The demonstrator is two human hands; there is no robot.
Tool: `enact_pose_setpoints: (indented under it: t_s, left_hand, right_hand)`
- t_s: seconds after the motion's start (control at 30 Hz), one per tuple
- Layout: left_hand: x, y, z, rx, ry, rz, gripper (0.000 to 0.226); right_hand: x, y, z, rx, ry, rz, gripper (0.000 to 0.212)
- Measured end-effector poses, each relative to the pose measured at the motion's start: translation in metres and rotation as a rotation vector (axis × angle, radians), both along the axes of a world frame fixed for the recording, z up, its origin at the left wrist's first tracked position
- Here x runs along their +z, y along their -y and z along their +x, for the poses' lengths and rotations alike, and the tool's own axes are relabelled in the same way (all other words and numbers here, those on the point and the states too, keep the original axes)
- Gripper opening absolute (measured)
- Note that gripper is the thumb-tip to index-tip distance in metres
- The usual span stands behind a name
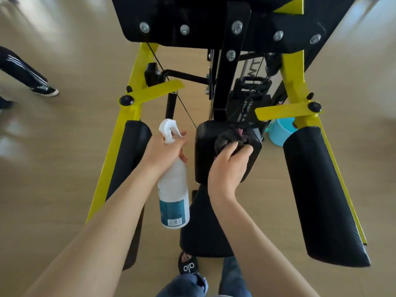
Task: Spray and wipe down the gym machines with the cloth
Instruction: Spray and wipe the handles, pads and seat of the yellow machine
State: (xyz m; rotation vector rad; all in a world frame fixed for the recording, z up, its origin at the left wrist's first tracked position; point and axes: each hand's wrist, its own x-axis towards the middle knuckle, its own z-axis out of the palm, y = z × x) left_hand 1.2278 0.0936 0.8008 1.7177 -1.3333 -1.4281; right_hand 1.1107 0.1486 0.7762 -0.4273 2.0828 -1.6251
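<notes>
A yellow-and-black gym machine (137, 67) fills the view from above. My left hand (165, 151) grips the neck of a white spray bottle (173, 189) with a teal label, its nozzle pointing up and to the left, just left of the machine's small black middle pad (205, 151). My right hand (229, 166) holds a dark bunched cloth (227, 138) with a pink patch and presses it onto the top of that pad. A lower black seat pad (201, 232) lies under my forearms.
Long black arm pads flank me: the left pad (128, 155) and the right pad (321, 189). A light blue bucket (280, 131) stands on the floor behind the right arm. Another person's leg and shoe (42, 90) are at far left. My sandalled foot (188, 264) is below the seat.
</notes>
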Motion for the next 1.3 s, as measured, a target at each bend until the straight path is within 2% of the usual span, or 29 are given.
enact_pose_setpoints:
  t_s: [0.03,0.13,0.2,0.27,0.4,0.57,0.67,0.73,0.83,0.93,1.0,1.07,1.13,1.3]
  left_hand:
    - [0.0,0.002,0.004,0.022,-0.013,-0.008,0.022]
    - [0.001,0.008,0.015,0.049,-0.029,-0.037,0.013]
    - [0.002,0.011,0.018,0.067,-0.043,-0.041,0.012]
    - [0.002,0.013,0.021,0.095,-0.045,-0.039,0.014]
    - [-0.001,0.016,0.02,0.1,-0.045,-0.035,0.014]
    - [-0.01,0.02,0.012,0.096,-0.054,-0.02,0.012]
    - [-0.017,0.019,0.012,0.095,-0.054,0.039,0.028]
    - [-0.019,0.017,0.011,0.1,-0.048,0.061,0.029]
    - [-0.023,0.013,0.01,0.11,-0.048,0.071,0.016]
    - [-0.024,0.007,0.01,0.107,-0.061,0.073,0.014]
    - [-0.025,0.003,0.011,0.109,-0.058,0.073,0.013]
    - [-0.025,0.001,0.01,0.104,-0.042,0.062,0.014]
    - [-0.023,0.0,0.008,0.084,-0.004,0.035,0.015]
    - [-0.008,0.002,-0.006,0.045,0.064,-0.055,0.024]
  right_hand:
    - [-0.004,-0.004,-0.006,0.043,-0.221,-0.041,0.016]
    - [-0.006,0.009,-0.031,0.175,-0.842,-0.059,0.028]
    - [-0.008,0.019,-0.044,0.435,-1.226,0.032,0.031]
    - [-0.009,0.026,-0.055,0.699,-1.438,0.092,0.038]
    - [-0.013,0.035,-0.066,0.969,-1.723,0.151,0.049]
    - [-0.032,0.034,-0.069,1.143,-2.333,0.184,0.061]
    - [-0.06,0.025,-0.065,1.203,-2.667,0.176,0.064]
    - [-0.079,0.021,-0.059,1.282,-2.745,0.231,0.065]
    - [-0.1,0.021,-0.047,1.397,-2.883,0.322,0.062]
    - [-0.104,0.023,-0.039,1.488,-2.889,0.351,0.057]
    - [-0.095,0.025,-0.041,1.52,-2.806,0.305,0.05]
    - [-0.082,0.024,-0.05,1.507,-2.63,0.236,0.052]
    - [-0.066,0.023,-0.067,1.466,-2.517,0.083,0.055]
    - [-0.026,0.022,-0.124,1.34,-2.404,-0.16,0.056]
